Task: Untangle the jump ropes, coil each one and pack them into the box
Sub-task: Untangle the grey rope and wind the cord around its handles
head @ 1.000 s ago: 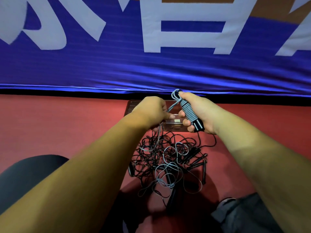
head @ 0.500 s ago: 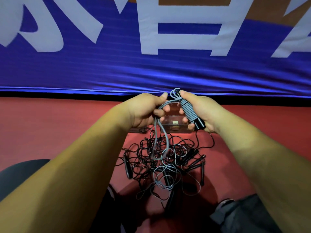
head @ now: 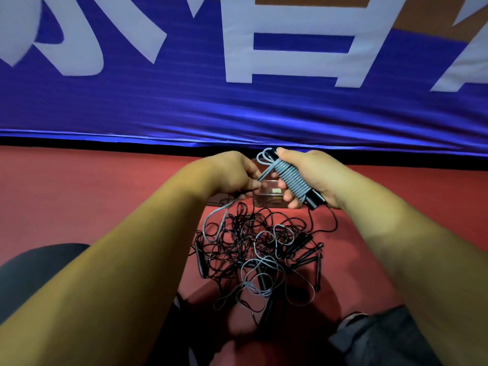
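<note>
One grey rope (head: 291, 180), part-coiled: turns wound tight round its black handles, gripped in my right hand (head: 317, 173), fingers curled about the bundle, thumb on top. My left hand (head: 230, 173) pinches the free strand just beside it. The rest of the grey strand trails down into the tangle (head: 248, 241) of black ropes on the red floor (head: 79, 196), near the clear box (head: 264, 199) (mostly hidden behind my hands). Risk, as I judge it: a hard pull cinches a knot below or drags the pile; a slack grip lets the turns spring loose.
</note>
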Demonstrator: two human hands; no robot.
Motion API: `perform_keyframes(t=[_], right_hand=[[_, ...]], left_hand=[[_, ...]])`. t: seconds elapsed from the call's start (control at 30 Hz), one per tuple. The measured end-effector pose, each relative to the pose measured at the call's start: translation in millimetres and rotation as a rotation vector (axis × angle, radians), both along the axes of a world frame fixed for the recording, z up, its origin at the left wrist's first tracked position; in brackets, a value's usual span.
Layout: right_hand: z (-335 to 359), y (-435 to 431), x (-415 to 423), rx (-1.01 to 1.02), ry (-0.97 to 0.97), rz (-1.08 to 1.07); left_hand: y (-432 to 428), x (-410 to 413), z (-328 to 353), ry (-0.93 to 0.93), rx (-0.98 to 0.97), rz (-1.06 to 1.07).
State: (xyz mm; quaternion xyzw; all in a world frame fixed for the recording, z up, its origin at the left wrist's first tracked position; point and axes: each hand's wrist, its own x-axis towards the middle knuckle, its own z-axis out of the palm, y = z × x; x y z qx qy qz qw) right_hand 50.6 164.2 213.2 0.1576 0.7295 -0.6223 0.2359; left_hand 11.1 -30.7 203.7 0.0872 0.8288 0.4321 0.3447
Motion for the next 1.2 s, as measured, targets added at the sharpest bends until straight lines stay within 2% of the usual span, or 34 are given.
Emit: perform_keyframes(t=[0.13, 0.27, 0.4, 0.5, 0.6, 0.73, 0.83, 1.0, 1.13, 1.2], right_hand=[[1.0, -3.9, 2.0, -0.113, -0.134, 0.119], [1.8, 1.3, 8.5, -0.298, -0.292, 0.292], [-1.1, 2.1, 18.6, -0.326, -0.452, 0.474], [-3.8, 1.6, 21.9, -0.252, -0.493, 0.582], [-6.6, 0.1, 18.2, -0.146, -0.474, 0.592], [-11.3, -3.4, 10.8, 0.060, -0.325, 0.428], [-18.6, -3.7, 4.8, 0.231, -0.194, 0.335], [-20.8, -2.9, -2.4, 0.067, -0.192, 0.130], [-17.3, -4.2, -2.4, -0.041, -0.191, 0.070], [-15.4, -5.7, -1.3, -0.055, -0.189, 0.051]], left_hand=[[6.1, 1.0, -13.6, 0.028, -0.004, 0.048], [-1.9, 3.5, -13.9, 0.267, -0.006, -0.087], [-16.8, 2.0, -5.4, 0.270, 0.059, -0.192], [-14.0, 2.0, 5.2, 0.316, 0.057, -0.250], [-5.3, 4.0, 12.1, 0.440, -0.022, -0.288], [2.7, 0.6, 17.4, 0.711, -0.181, -0.353], [9.0, 1.8, 22.1, 0.813, -0.293, -0.396], [15.8, 2.0, 21.1, 0.796, -0.381, -0.212], [17.0, 1.3, 18.1, 0.512, -0.294, -0.168], [16.8, -0.1, 17.3, 0.443, -0.260, -0.159]])
